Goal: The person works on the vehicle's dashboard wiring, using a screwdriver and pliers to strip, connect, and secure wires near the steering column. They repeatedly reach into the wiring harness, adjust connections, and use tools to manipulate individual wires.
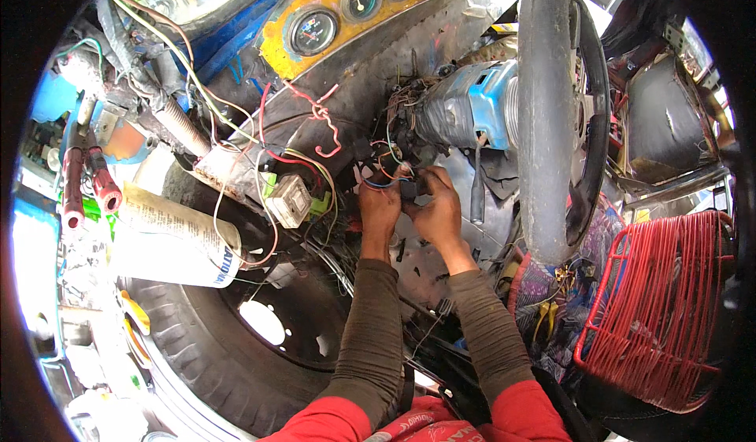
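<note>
My left hand (380, 208) is closed on a few thin wires (384, 184), blue and orange among them, below the steering column. Beside it, my right hand (438, 208) pinches a small black part (408, 190) between thumb and fingers; it looks like a connector, though the fingers cover much of it. A dark bundle of loose wires (403, 99) hangs just above both hands, coming from the steering column (465, 107) with its blue and black cover. A black lever (478, 182) points down from the column, right of my right hand.
The black steering wheel (547, 119) stands to the right, with a red corded seat (657, 308) beyond it. A large tyre (213, 347) lies lower left, near a white container (173, 237). Red and white wires loop around a pale switch box (290, 202). A yellow gauge panel (339, 17) is above.
</note>
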Available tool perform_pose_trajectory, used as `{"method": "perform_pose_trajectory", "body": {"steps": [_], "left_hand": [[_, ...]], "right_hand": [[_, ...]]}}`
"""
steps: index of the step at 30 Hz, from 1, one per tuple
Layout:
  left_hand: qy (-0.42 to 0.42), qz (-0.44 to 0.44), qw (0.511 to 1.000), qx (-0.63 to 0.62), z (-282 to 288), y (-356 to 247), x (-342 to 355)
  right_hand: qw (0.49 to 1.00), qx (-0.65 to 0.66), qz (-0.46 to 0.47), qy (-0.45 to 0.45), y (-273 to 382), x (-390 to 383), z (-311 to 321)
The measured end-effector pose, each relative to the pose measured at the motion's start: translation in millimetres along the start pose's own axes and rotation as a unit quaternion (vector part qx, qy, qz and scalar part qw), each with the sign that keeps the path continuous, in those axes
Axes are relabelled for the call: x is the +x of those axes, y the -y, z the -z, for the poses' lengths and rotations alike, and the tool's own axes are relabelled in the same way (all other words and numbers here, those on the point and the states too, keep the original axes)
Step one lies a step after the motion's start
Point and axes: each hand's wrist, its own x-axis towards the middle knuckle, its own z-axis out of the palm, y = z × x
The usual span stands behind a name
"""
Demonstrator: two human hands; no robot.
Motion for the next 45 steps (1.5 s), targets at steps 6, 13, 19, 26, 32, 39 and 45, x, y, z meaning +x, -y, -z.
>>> {"method": "perform_pose_trajectory", "body": {"steps": [6,13,19,26,32,39,45], "left_hand": [[0.093,0.119,0.972,-0.178,3,0,-6],[0.059,-0.025,0.998,-0.017,-1,24,3],[0.051,0.076,0.994,-0.055,-2,21,1],[0.059,0.100,0.990,-0.078,1,24,9],[0.056,0.121,0.989,-0.072,-4,14,9],[0.031,0.090,0.988,-0.122,-6,13,10],[0.036,0.176,0.973,-0.147,-7,11,7]], "right_hand": [[0.997,0.038,-0.058,0.040,-7,10,14],[0.998,0.012,-0.034,0.047,-9,9,15],[0.998,0.009,-0.049,0.041,-7,8,15],[0.995,0.040,-0.077,0.045,-5,11,17],[0.995,0.013,-0.075,0.058,-8,11,20],[0.994,0.077,-0.071,0.044,-10,10,18],[0.994,0.069,-0.067,0.058,-5,10,20]]}}
